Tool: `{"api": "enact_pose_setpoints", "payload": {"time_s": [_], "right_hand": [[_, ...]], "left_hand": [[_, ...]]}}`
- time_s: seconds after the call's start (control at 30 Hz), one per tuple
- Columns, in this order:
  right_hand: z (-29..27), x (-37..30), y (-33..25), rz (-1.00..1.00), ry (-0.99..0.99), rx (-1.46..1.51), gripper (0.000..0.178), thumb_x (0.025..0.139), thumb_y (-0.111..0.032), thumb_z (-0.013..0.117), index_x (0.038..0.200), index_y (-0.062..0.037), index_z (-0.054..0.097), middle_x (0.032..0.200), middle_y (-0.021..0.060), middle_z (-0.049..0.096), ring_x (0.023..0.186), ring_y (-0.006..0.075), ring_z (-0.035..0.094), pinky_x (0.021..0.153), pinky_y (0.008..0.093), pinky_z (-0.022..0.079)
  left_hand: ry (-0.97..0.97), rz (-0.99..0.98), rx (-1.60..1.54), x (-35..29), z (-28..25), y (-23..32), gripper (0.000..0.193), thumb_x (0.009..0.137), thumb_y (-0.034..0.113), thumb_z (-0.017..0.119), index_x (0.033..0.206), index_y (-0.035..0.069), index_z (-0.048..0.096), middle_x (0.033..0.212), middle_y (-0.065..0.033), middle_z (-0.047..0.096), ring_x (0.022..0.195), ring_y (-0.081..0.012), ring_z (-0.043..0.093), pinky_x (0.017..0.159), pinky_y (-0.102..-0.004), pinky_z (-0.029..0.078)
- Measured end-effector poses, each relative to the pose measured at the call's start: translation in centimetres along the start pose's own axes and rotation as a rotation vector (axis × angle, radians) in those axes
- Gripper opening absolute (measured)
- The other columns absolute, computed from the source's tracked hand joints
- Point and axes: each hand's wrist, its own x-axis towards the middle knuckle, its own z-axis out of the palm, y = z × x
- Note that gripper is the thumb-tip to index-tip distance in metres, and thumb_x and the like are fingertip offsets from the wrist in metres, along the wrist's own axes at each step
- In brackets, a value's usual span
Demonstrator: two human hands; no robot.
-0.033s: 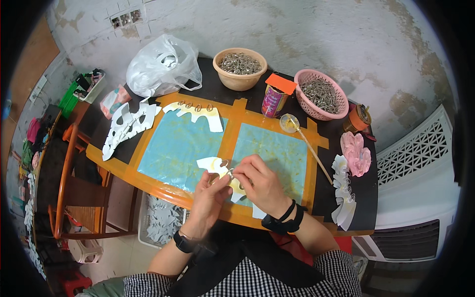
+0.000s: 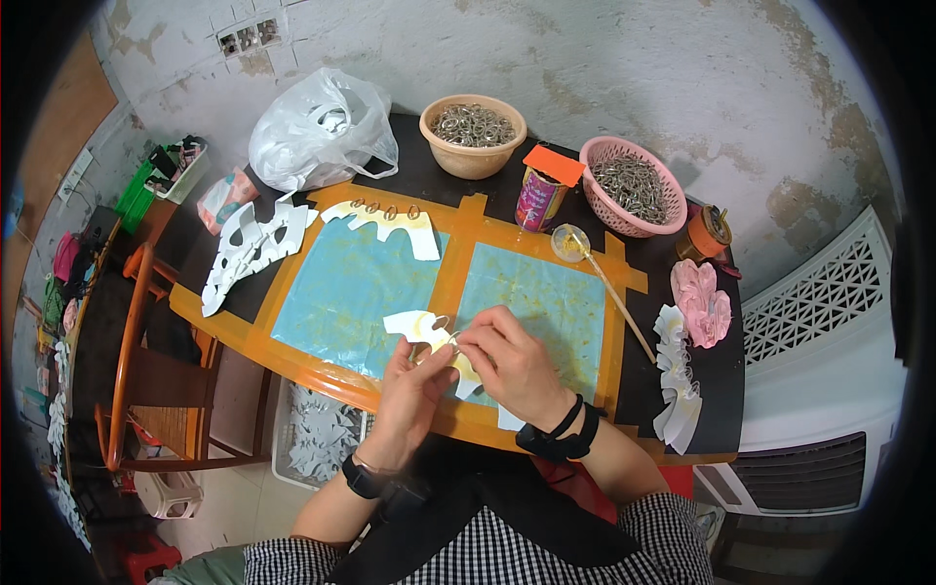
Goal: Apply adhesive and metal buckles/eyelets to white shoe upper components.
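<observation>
Near the front edge of the table, my left hand (image 2: pixel 414 395) grips a white scalloped strip (image 2: pixel 409 325) smeared with yellow between thumb and fingers. My right hand (image 2: pixel 515 359) is closed in a pinch at the strip's middle, on what looks like a small metal ring, mostly hidden by the fingertips. Another metal ring (image 2: pixel 441 323) stands on the strip just beyond my fingers. Farther back lies a second white strip (image 2: pixel 421 239), with several rings set along its yellowed edge. Under the work are two blue sheets (image 2: pixel 356 278) with yellow smears, framed by brown tape.
A beige bowl (image 2: pixel 473 156) and a pink basket (image 2: pixel 629 226) of metal rings stand behind, near a purple can (image 2: pixel 536 203). A stick (image 2: pixel 624 307) rests in a small glue dish (image 2: pixel 567 244). White pieces (image 2: pixel 255 252) lie left; a ringed strip (image 2: pixel 675 380) lies right.
The held strip has shifted very slightly to the left. Both hands stay almost in place, still closed at the strip.
</observation>
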Motion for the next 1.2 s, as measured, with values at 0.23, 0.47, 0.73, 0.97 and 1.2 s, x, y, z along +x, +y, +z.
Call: {"api": "enact_pose_setpoints", "payload": {"time_s": [0.23,0.47,0.73,0.97,1.2], "right_hand": [[0.7,0.0,0.9,0.13,-0.034,0.145,0.009,0.096,-0.005,0.077,0.102,0.0004,0.073,0.106,0.0111,0.062,0.084,0.0261,0.071,0.072,0.0357,0.06],[-1.9,1.0,3.3,0.378,-0.229,0.231,0.008,0.09,0.001,0.082,0.092,0.0037,0.075,0.102,0.0044,0.064,0.079,0.0087,0.066,0.069,0.0249,0.054],[-1.9,2.0,5.7,0.118,-0.581,-0.046,0.008,0.085,-0.009,0.083,0.088,-0.0037,0.078,0.097,0.0063,0.062,0.1,0.0241,0.063,0.09,0.036,0.053],[-1.7,1.7,3.7,-0.008,-0.467,-0.183,0.009,0.078,-0.009,0.083,0.076,-0.0068,0.075,0.098,0.0065,0.061,0.107,0.029,0.056,0.092,0.0401,0.051],[-1.3,-0.1,3.6,-0.128,-0.349,-0.213,0.013,0.078,-0.008,0.083,0.082,-0.0059,0.071,0.097,0.0063,0.058,0.105,0.0288,0.057,0.091,0.0423,0.05]], "left_hand": [[0.071,0.152,0.118,0.0,0.7,-0.6,0.041,0.1,-0.001,0.076,0.135,0.008,0.057,0.113,-0.0017,0.067,0.105,-0.0131,0.071,0.087,-0.029,0.06],[-0.022,0.104,0.102,-0.6,1.6,-2.3,0.049,0.098,-0.006,0.075,0.141,0.007,0.053,0.121,-0.0037,0.068,0.112,-0.0163,0.071,0.095,-0.0314,0.06],[-0.086,0.191,0.412,-1.9,-2.7,0.1,0.069,0.091,-0.003,0.082,0.15,0.004,0.047,0.134,-0.0103,0.063,0.123,-0.0235,0.063,0.104,-0.0376,0.055],[-0.319,0.831,1.34,0.9,-0.3,0.8,0.082,0.08,0.004,0.088,0.153,0.007,0.049,0.129,-0.0124,0.07,0.118,-0.0372,0.061,0.105,-0.047,0.046],[-0.293,0.764,1.325,2.0,-1.2,-1.1,0.065,0.082,0.006,0.086,0.141,0.011,0.062,0.114,-0.0084,0.073,0.112,-0.0321,0.064,0.098,-0.0461,0.045]]}}
